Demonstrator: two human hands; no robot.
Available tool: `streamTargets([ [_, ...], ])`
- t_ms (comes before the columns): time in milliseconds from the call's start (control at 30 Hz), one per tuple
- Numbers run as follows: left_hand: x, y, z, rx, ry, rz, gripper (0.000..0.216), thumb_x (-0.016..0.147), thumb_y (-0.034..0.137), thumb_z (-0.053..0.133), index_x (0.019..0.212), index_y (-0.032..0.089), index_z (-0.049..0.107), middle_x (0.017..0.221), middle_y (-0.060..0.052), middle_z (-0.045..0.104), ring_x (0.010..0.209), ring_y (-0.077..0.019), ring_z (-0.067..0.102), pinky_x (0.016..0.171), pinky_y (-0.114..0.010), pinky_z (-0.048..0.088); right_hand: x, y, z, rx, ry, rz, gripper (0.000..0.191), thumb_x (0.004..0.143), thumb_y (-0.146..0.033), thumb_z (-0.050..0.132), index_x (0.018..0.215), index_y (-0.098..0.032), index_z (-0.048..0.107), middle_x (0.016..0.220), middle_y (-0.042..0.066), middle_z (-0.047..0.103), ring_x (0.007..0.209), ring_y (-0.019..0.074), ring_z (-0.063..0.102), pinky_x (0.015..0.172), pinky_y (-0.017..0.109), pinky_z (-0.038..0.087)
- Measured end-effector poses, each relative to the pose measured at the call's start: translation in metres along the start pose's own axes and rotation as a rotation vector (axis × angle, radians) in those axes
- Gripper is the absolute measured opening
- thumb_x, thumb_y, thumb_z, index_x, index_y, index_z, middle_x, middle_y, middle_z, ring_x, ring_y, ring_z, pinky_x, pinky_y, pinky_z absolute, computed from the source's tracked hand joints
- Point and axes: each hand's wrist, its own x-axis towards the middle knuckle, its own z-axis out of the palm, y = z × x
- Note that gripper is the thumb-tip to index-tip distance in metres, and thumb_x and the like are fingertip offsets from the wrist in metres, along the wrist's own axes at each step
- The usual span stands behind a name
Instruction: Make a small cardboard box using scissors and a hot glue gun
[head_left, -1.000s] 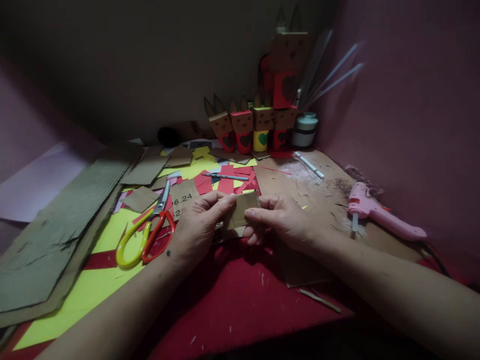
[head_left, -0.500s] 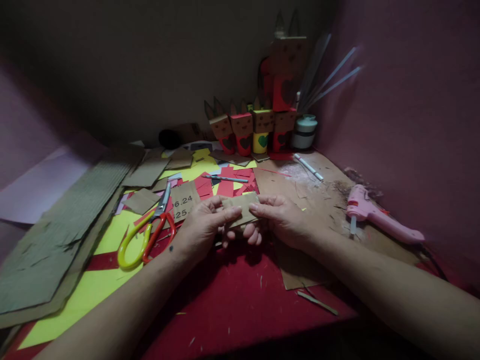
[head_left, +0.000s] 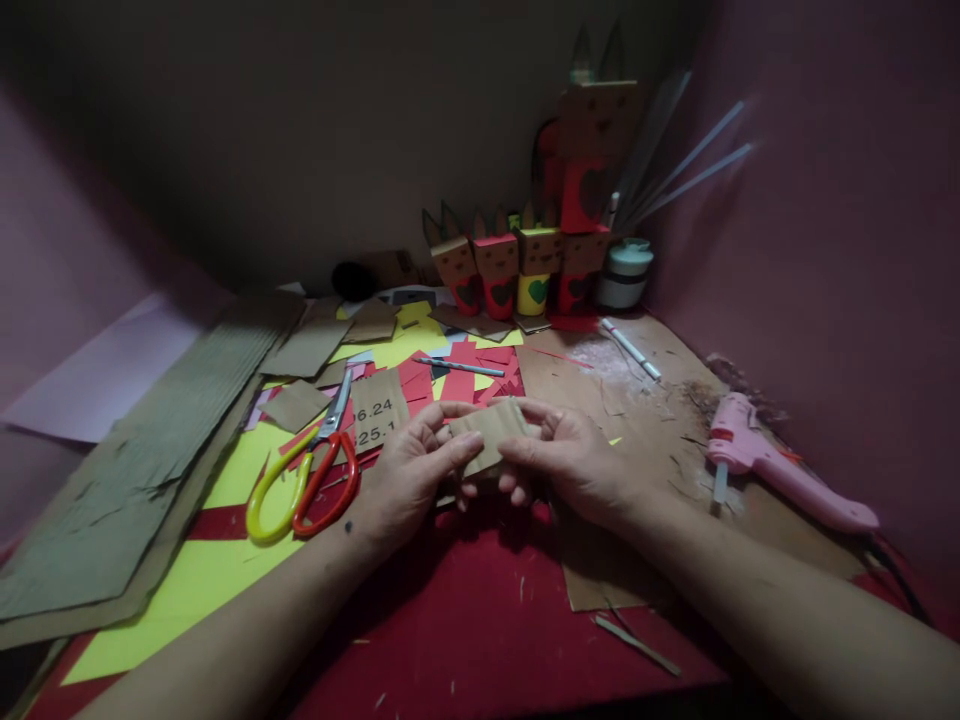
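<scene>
Between my two hands is a small piece of corrugated cardboard (head_left: 486, 438), tilted, held over the front of the red table surface (head_left: 450, 610). My left hand (head_left: 431, 455) pinches its left side, thumb on top and fingers underneath. On the other side my right hand (head_left: 559, 450) grips it the same way, thumb pressed near the lower right corner. The fingertips below the piece are partly hidden. Scissors (head_left: 304, 470) with one yellow and one red handle lie left of my left hand, beside a printed cardboard piece (head_left: 379, 410).
At the right lies a pink glue gun (head_left: 787, 470) with a cord. Cardboard figures (head_left: 499, 275) with pointed ears stand at the back, near a lidded jar (head_left: 625, 272). Large cardboard sheets (head_left: 142, 480) cover the left. A pencil (head_left: 459, 367) rests on coloured paper scraps; a white marker (head_left: 631, 350) lies right.
The cardboard piece has been turned and tilted between my hands, and my fingers have shifted on it. The view has swung slightly left, so the surroundings sit farther right.
</scene>
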Motion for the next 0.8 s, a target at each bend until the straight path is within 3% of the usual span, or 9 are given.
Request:
streamTargets([
  [100,-0.002,-0.002,-0.002,0.015,-0.029,0.019,0.033,0.088,0.039,0.069,0.113,0.019,0.059,0.079,-0.002,0.071,0.053,-0.0105,0.062,0.047,-0.018,0.051,0.0,-0.001,0.002,-0.064,0.051,0.029,0.059,0.072,-0.027,0.079,0.125,-0.012,0.057,0.061,0.0,0.067,0.047,0.0099,0.059,0.045,0.019,0.049],
  [267,-0.006,-0.005,-0.006,0.019,0.026,0.005,0.03,0.089,0.039,0.069,0.117,0.027,0.062,0.09,-0.002,0.072,0.063,-0.0125,0.066,0.055,-0.021,0.055,0.001,0.0,0.007,-0.038,0.101,0.026,0.102,0.063,-0.016,0.079,0.153,-0.019,0.032,0.065,-0.005,0.065,0.051,0.0098,0.058,0.046,0.021,0.047],
  [567,-0.006,-0.006,-0.01,-0.043,0.017,-0.065,0.031,0.09,0.038,0.068,0.117,0.026,0.065,0.089,-0.004,0.075,0.053,-0.012,0.065,0.051,-0.022,0.056,-0.002,-0.007,0.013,0.016,0.075,0.098,0.104,0.065,-0.017,0.079,0.155,-0.016,0.027,0.068,-0.004,0.069,0.05,0.0084,0.059,0.051,0.023,0.048],
  [800,-0.003,-0.005,-0.007,-0.239,-0.094,-0.1,0.029,0.091,0.037,0.067,0.117,0.025,0.07,0.078,-0.005,0.075,0.053,-0.0147,0.066,0.05,-0.024,0.056,-0.003,-0.008,0.013,0.05,0.062,0.076,0.1,0.061,-0.012,0.083,0.147,-0.016,0.033,0.067,-0.007,0.069,0.051,0.0084,0.061,0.051,0.022,0.049],
])
